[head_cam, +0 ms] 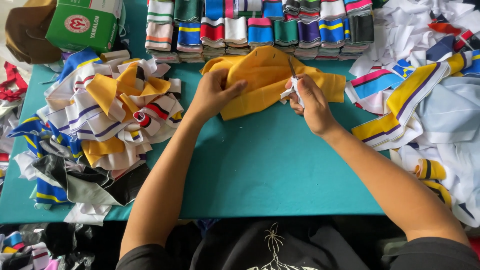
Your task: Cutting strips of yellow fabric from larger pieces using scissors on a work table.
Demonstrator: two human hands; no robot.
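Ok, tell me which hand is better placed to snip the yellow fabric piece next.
Probably the right hand: it holds the small metal scissors, blades over the yellow fabric piece. The left hand only grips the cloth, pinning it on the teal table.

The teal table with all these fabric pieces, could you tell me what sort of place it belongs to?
Probably a garment workshop: stacked striped knit collars, loose heaps of them, and a right hand trimming yellow fabric with snips.
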